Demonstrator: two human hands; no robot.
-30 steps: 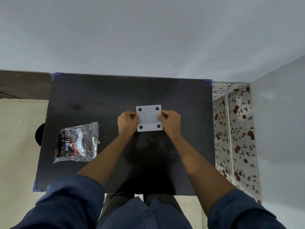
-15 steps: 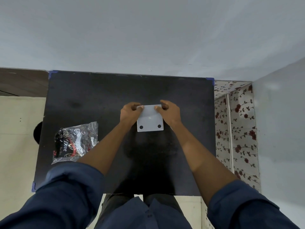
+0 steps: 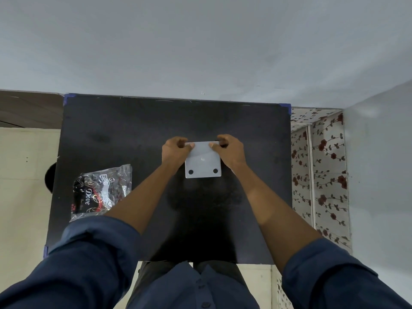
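A white square plate (image 3: 202, 162) with black dots near its corners lies on the black table (image 3: 133, 130), a little past the table's middle. My left hand (image 3: 175, 151) pinches its far left corner and my right hand (image 3: 229, 150) pinches its far right corner. Fingers of both hands curl over the far edge and hide the two far dots. The two near dots show.
A clear plastic bag (image 3: 101, 192) with Dove print and dark contents lies on the table's left side. A grey wall rises behind the table. A floral-patterned panel (image 3: 321, 170) stands just right of the table, with a wall beyond it.
Both hands have slid from the plate's side edges up to its far corners, covering the two far dots. The plate has stayed in about the same spot.
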